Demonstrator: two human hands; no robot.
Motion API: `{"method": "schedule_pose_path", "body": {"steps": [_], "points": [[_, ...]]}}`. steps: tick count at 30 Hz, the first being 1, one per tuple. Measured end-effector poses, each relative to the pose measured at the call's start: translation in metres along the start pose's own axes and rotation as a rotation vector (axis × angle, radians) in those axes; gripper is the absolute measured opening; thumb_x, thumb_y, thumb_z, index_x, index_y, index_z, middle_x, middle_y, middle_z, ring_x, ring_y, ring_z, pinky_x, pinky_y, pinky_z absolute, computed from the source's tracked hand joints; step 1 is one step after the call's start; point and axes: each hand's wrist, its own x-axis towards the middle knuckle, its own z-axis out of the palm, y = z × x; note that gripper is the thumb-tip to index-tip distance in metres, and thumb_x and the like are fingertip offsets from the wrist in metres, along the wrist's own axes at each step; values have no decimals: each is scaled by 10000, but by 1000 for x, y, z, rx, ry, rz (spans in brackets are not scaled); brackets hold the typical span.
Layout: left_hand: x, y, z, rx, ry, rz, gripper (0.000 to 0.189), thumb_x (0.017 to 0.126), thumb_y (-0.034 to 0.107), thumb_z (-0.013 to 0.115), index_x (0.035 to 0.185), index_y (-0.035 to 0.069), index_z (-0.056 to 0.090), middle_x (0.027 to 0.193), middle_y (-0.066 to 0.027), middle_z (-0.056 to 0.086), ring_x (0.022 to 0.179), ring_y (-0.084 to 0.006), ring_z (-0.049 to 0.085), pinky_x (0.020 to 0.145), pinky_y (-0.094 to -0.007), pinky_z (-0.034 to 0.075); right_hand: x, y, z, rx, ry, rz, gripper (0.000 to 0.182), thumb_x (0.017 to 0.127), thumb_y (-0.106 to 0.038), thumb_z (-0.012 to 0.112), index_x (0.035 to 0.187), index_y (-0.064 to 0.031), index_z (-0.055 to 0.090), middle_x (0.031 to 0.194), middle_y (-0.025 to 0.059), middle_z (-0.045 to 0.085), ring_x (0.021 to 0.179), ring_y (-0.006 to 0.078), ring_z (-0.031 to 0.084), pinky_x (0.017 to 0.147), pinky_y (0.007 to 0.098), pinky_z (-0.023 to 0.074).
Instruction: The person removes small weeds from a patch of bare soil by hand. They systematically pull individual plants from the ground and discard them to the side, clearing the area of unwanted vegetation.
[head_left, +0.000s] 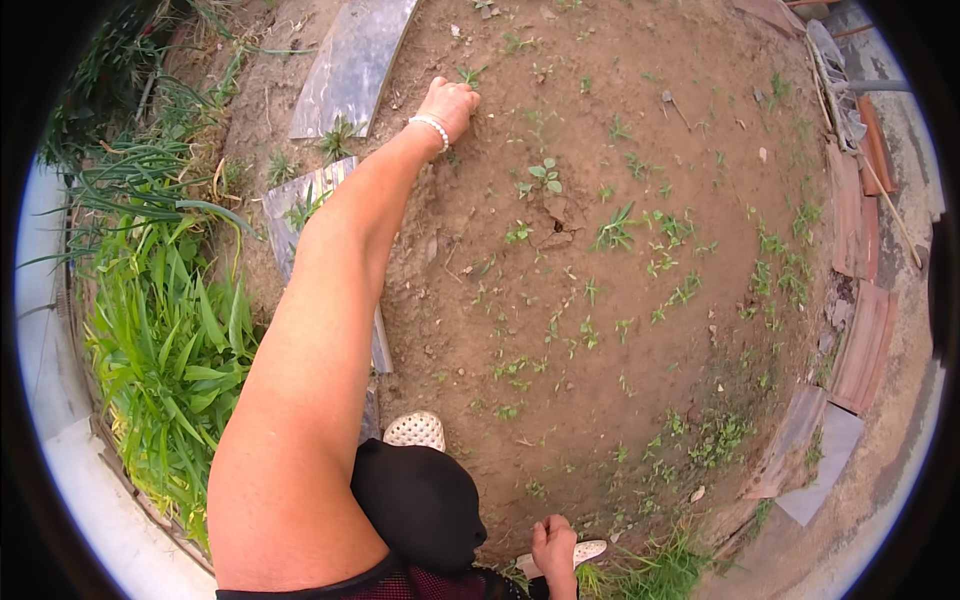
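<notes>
My left hand (450, 106), with a white bead bracelet at the wrist, reaches far forward to the soil. Its fingers are curled beside a small grassy weed (470, 76); whether they grip it is hidden. Low in the view my right hand (554, 541) hangs near a white perforated shoe (589, 552), fingers curled, and I cannot tell whether it holds anything. A broad-leaved seedling (546, 175) and a grassy tuft (615, 229) grow from the brown soil (480, 352). The other white shoe (415, 430) shows beyond my black-clad knee.
Stone-like slabs (349, 67) lie along the left of the bed, with long green leafy plants (165, 345) and onion-like stalks (135, 176) beyond. Reddish tiles (865, 345) edge the right side, next to a concrete path (892, 450). A thin stick (892, 214) leans there.
</notes>
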Motion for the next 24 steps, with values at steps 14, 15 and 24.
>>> {"method": "schedule_pose_path", "body": {"steps": [14, 15, 24], "points": [[-56, -40, -2, -442, 492, -307, 85, 769, 140, 597, 823, 79, 621, 823, -127, 615, 813, -325, 598, 733, -408, 473, -1, 8, 2, -36, 10, -50, 139, 759, -118, 609, 737, 2, 542, 715, 213, 561, 697, 409, 553, 626, 447, 441], [-60, -38, -2, -471, 453, -314, 101, 762, 117, 601, 852, 86, 633, 832, -118, 621, 825, -312, 600, 742, -399, 476, 0, 9, 3, -48, 6, -64, 141, 759, -118, 610, 736, 2, 542, 714, 215, 561, 698, 410, 552, 625, 447, 440], [-57, -14, -2, -418, 205, -116, 230, 762, 104, 601, 981, 125, 665, 963, -133, 590, 925, -330, 576, 830, -393, 470, 4, -2, -8, -40, 57, -60, 144, 763, -117, 614, 720, -1, 540, 711, 214, 556, 698, 408, 553, 618, 451, 437]]}}
